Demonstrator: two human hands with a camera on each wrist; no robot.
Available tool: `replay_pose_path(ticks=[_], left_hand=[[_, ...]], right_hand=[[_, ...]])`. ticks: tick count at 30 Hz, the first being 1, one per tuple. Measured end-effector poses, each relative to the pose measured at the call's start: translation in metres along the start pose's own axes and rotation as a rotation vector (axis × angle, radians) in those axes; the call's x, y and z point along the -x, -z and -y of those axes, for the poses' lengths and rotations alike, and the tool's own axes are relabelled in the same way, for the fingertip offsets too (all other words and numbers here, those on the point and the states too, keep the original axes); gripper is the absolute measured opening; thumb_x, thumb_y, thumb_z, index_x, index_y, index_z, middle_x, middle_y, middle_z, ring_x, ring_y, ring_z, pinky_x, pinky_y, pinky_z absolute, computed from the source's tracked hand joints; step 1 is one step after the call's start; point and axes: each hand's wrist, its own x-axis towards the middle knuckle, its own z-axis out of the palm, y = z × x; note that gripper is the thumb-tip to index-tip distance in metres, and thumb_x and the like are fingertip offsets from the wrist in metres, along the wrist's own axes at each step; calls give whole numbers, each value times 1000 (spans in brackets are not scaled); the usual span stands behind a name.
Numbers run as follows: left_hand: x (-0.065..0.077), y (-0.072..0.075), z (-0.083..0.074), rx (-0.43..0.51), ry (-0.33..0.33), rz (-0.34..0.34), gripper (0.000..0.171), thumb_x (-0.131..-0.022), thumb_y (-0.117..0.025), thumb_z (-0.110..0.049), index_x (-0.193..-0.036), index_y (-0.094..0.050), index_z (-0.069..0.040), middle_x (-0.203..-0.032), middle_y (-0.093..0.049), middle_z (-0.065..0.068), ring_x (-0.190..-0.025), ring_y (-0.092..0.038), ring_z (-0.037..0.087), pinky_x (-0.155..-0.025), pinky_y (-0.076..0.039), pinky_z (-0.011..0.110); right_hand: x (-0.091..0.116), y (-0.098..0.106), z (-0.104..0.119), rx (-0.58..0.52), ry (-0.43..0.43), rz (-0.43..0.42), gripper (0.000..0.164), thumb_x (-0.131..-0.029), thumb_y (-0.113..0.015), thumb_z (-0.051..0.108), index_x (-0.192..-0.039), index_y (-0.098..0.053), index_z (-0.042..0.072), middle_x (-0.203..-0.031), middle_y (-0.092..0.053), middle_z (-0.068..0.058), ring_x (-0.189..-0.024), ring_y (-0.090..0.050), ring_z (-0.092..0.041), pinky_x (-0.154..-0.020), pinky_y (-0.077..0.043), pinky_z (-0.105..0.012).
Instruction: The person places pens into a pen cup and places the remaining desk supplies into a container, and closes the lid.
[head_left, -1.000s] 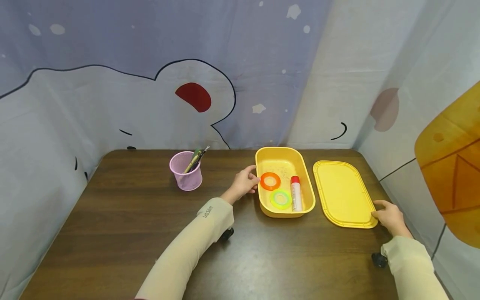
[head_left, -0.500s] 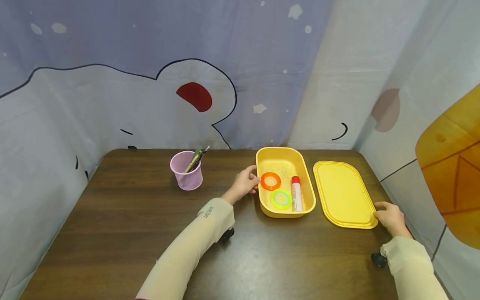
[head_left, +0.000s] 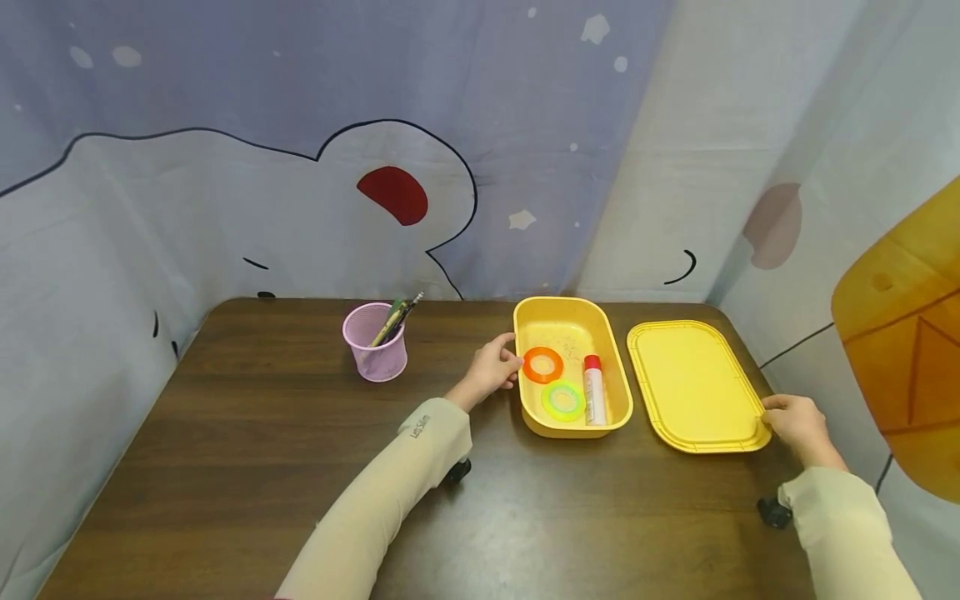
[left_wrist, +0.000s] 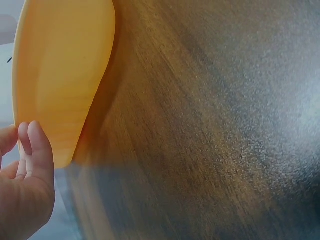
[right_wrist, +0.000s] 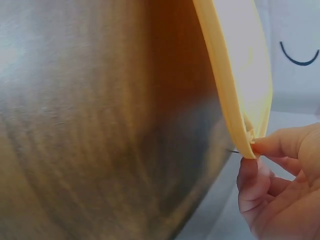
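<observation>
A yellow plastic box [head_left: 570, 432] stands on the table with its top uncovered. Inside lie an orange tape roll [head_left: 543, 351], a green tape roll [head_left: 563, 413] and a glue stick [head_left: 594, 392] with a red cap. My left hand [head_left: 492, 368] holds the box by its left rim, fingers against the outer wall [left_wrist: 65, 90] in the left wrist view. To the right is the flat yellow lid [head_left: 697, 383]. Its near right corner is pinched between thumb and fingers of my right hand [head_left: 801, 427]; in the right wrist view the lid's edge [right_wrist: 225, 90] stands above the table.
A pink mesh pen cup [head_left: 378, 364] holding several pens [head_left: 394, 321] stands left of the box near the back of the brown table [head_left: 300, 467]. Printed curtains [head_left: 525, 167] hang behind the table and along its sides.
My right hand has moved slightly right and up, and the near right corner of the lid has shifted with it. The left hand and the box have stayed in place.
</observation>
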Motion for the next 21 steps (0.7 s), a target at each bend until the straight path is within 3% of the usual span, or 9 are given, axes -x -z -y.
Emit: replay_pose_path(ticks=[3, 7, 10, 17, 21], left_hand=[[0, 0, 0, -2, -3, -2, 52, -87, -55, -10, -135, -35, -10, -87, -58, 11, -59, -53, 11, -51, -51, 22], [0, -1, 1, -6, -7, -3, 52, -87, -55, -11, -135, -35, -10, -87, -58, 11, -58, -54, 12, -51, -51, 22], [0, 0, 1, -9, -9, -3, 52, -87, -55, -12, -135, -35, -10, -87, -58, 11, -58, -54, 11, -51, -51, 22], [0, 0, 1, -10, -11, -1, 52, -87, -54, -12, -135, -35, -9, -87, -58, 11, -58, -53, 12, -51, -50, 21], [-1, 0, 2, -8, -8, 0, 52, -87, -55, -12, -135, -35, -10, -86, -58, 10, -59, -53, 12, -51, -50, 22]], right_hand=[[0, 7, 5, -12, -3, 9, 37, -76, -48, 9, -105, -52, -14, -85, -55, -27, -66, -46, -28, -51, -35, -29], [2, 14, 12, -116, -4, 39, 40, -77, -47, 9, -108, -48, -17, -65, -55, -3, -55, -48, -14, -48, -42, -30], [3, 19, 19, -235, 11, 67, 41, -78, -47, 6, -110, -45, -20, -60, -53, 8, -54, -49, -8, -51, -45, -29], [3, 29, 34, -330, 42, 109, 45, -83, -45, 5, -120, -36, -19, -61, -54, 12, -49, -48, -4, -51, -47, -24], [2, 32, 40, -369, 51, 88, 42, -84, -47, 5, -120, -41, -14, -63, -55, 15, -50, -50, -3, -51, -48, -22]])
